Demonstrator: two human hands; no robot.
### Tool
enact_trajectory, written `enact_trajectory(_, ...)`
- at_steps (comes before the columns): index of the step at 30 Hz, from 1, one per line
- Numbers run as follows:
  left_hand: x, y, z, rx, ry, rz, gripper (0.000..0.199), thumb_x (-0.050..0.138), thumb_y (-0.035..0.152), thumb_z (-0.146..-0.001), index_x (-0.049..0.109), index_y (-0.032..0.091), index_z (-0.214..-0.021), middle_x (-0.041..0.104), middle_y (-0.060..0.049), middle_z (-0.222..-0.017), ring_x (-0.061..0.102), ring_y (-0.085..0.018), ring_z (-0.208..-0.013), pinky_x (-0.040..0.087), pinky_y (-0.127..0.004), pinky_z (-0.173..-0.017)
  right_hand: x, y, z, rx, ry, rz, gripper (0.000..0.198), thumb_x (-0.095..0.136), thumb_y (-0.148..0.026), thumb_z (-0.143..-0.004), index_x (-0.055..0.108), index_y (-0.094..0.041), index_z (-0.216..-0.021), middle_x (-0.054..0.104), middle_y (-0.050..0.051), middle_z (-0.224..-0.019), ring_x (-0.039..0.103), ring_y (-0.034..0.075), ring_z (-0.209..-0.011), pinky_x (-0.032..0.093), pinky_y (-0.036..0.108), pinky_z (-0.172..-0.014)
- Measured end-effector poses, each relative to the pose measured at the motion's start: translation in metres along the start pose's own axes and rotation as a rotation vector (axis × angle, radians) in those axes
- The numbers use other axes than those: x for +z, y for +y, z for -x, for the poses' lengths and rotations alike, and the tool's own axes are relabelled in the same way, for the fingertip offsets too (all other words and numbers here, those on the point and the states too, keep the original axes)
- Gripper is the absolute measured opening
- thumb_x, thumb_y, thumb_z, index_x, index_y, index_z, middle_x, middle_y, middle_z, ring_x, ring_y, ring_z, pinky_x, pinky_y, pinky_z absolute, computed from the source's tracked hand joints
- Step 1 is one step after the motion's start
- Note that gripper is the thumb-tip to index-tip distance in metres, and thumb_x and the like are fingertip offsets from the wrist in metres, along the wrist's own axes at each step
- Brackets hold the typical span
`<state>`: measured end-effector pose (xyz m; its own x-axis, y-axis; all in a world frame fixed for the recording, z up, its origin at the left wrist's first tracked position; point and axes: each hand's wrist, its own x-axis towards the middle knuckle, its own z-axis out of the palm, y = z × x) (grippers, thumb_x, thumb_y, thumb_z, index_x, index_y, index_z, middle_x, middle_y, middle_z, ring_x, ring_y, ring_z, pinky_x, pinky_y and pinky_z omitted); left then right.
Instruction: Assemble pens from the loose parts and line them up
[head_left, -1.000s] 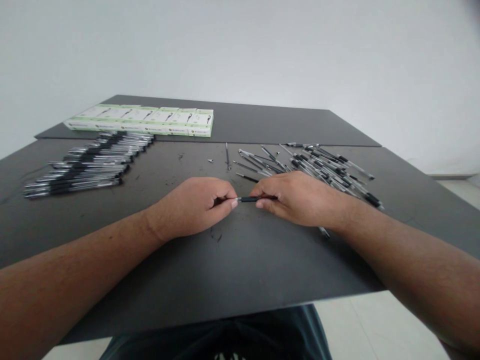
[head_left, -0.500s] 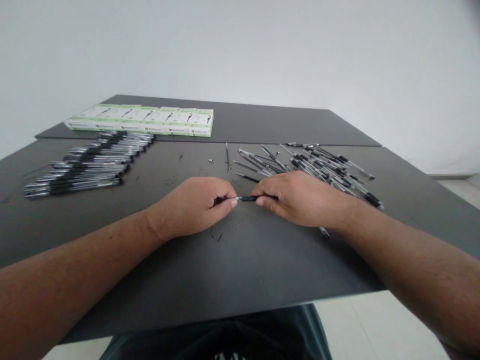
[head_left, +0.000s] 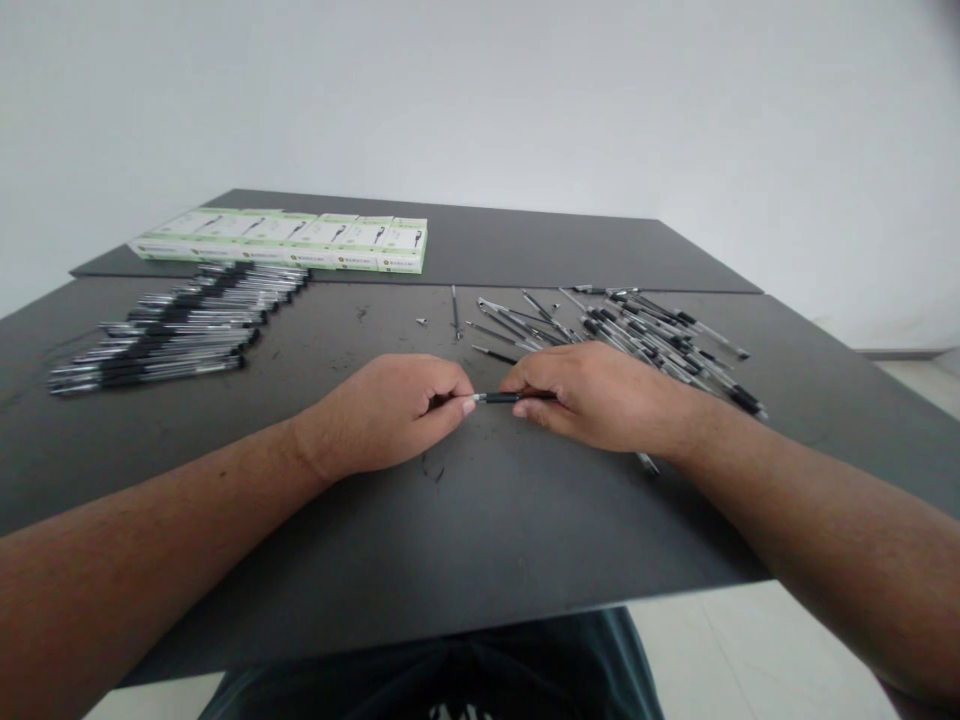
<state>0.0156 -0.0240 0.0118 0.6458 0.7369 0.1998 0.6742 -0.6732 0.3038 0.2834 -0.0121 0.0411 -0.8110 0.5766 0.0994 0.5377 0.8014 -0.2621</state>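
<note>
A pen (head_left: 499, 398) with a black grip lies level between my two hands, above the near middle of the dark table. My left hand (head_left: 394, 412) pinches its light-coloured tip end between thumb and forefinger. From the other side, my right hand (head_left: 600, 398) is closed on the barrel, hiding part of it. Just beyond my right hand are loose refills (head_left: 510, 322) and a heap of pen parts with black grips (head_left: 660, 345). One clear piece (head_left: 648, 464) pokes out from beneath the right hand.
To the left, a row of pens (head_left: 180, 325) lies side by side. Behind it several white and green boxes (head_left: 300, 240) stand in line. Small pale tips (head_left: 421, 321) and a single refill (head_left: 455, 312) rest mid-table. The table's front edge (head_left: 450, 632) is close to my lap.
Both hands stay in nearly the same place, still gripping the pen. At most, the right fingers have shifted very slightly along it.
</note>
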Motion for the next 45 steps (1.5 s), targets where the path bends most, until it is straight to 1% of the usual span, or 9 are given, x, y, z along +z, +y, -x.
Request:
enact_trajectory(4, 0.0002, 0.0003, -0.0006, 0.003, 0.011, 0.000, 0.032, 0.050, 0.038, -0.102, 0.076, 0.023, -0.092, 0.077, -0.002, -0.082, 0.068, -0.019, -0.077, 0.043, -0.031, -0.070, -0.0002, -0.0006, -0.0001, 0.015, -0.026, 0.009, 0.024, 0.057, -0.026, -0.107, 0.077, -0.019, -0.120, 0.082, 0.009, -0.110, 0.075, 0.025, -0.099, 0.050, 0.035, -0.086)
enact_trajectory(9, -0.0004, 0.0011, -0.0005, -0.005, 0.004, -0.003, 0.032, 0.050, 0.038, -0.102, 0.075, 0.022, -0.091, 0.077, -0.002, -0.082, 0.068, -0.019, -0.076, 0.043, -0.031, -0.069, 0.0008, -0.0004, 0.0001, 0.034, 0.001, 0.001, 0.023, 0.065, -0.025, -0.102, 0.076, -0.019, -0.122, 0.082, 0.007, -0.105, 0.074, 0.024, -0.095, 0.049, 0.033, -0.082)
enact_trajectory(16, -0.0007, 0.0013, 0.0000, -0.012, 0.002, 0.003, 0.031, 0.050, 0.038, -0.101, 0.075, 0.023, -0.091, 0.076, -0.002, -0.082, 0.068, -0.019, -0.076, 0.043, -0.031, -0.070, -0.0002, -0.0013, 0.0001, 0.022, -0.041, 0.029, 0.026, 0.055, -0.027, -0.108, 0.077, -0.019, -0.118, 0.082, 0.008, -0.107, 0.074, 0.023, -0.094, 0.047, 0.033, -0.081)
enact_trajectory(23, -0.0006, 0.0000, -0.0006, -0.002, 0.001, 0.004, 0.031, 0.050, 0.037, -0.101, 0.076, 0.022, -0.092, 0.077, -0.002, -0.083, 0.069, -0.019, -0.077, 0.043, -0.031, -0.070, 0.0009, -0.0003, 0.0003, 0.023, -0.014, -0.004, 0.021, 0.065, -0.027, -0.103, 0.076, -0.021, -0.120, 0.082, 0.006, -0.103, 0.074, 0.022, -0.091, 0.048, 0.031, -0.079)
enact_trajectory(31, -0.0001, 0.0014, -0.0008, -0.039, -0.002, 0.050, 0.026, 0.056, 0.039, -0.100, 0.077, 0.024, -0.097, 0.079, -0.001, -0.085, 0.070, -0.018, -0.078, 0.045, -0.030, -0.070, 0.0022, -0.0039, -0.0014, 0.002, -0.056, 0.019, 0.026, 0.056, -0.028, -0.109, 0.077, -0.019, -0.120, 0.083, 0.009, -0.110, 0.076, 0.024, -0.098, 0.051, 0.035, -0.085)
enact_trajectory(37, -0.0003, 0.0007, -0.0006, 0.019, 0.007, 0.040, 0.028, 0.053, 0.036, -0.102, 0.076, 0.023, -0.095, 0.078, -0.001, -0.085, 0.069, -0.018, -0.077, 0.043, -0.030, -0.070, 0.0031, -0.0056, -0.0025, 0.024, -0.040, -0.019, 0.028, 0.061, -0.029, -0.106, 0.075, -0.019, -0.128, 0.082, 0.009, -0.114, 0.076, 0.025, -0.103, 0.052, 0.036, -0.089)
enact_trajectory(40, -0.0007, 0.0013, -0.0006, 0.013, 0.006, 0.020, 0.030, 0.051, 0.038, -0.102, 0.076, 0.022, -0.095, 0.078, -0.002, -0.085, 0.069, -0.019, -0.078, 0.043, -0.030, -0.070, 0.0024, -0.0032, -0.0017, 0.018, 0.000, -0.012, 0.024, 0.067, -0.027, -0.102, 0.075, -0.020, -0.124, 0.082, 0.008, -0.110, 0.075, 0.025, -0.102, 0.051, 0.035, -0.089)
enact_trajectory(42, -0.0008, 0.0016, -0.0006, 0.007, 0.001, 0.015, 0.031, 0.050, 0.038, -0.102, 0.076, 0.022, -0.094, 0.078, -0.002, -0.084, 0.069, -0.019, -0.078, 0.044, -0.031, -0.070, 0.0019, -0.0021, -0.0011, 0.008, -0.002, 0.007, 0.021, 0.063, -0.025, -0.104, 0.076, -0.020, -0.120, 0.082, 0.007, -0.108, 0.074, 0.024, -0.100, 0.051, 0.034, -0.088)
enact_trajectory(45, -0.0005, 0.0013, -0.0005, -0.001, -0.002, 0.018, 0.030, 0.051, 0.038, -0.102, 0.075, 0.023, -0.092, 0.078, -0.002, -0.084, 0.070, -0.019, -0.078, 0.044, -0.031, -0.070, 0.0017, -0.0020, -0.0006, 0.010, -0.021, 0.014, 0.024, 0.056, -0.026, -0.107, 0.077, -0.020, -0.119, 0.082, 0.009, -0.110, 0.075, 0.024, -0.100, 0.051, 0.035, -0.088)
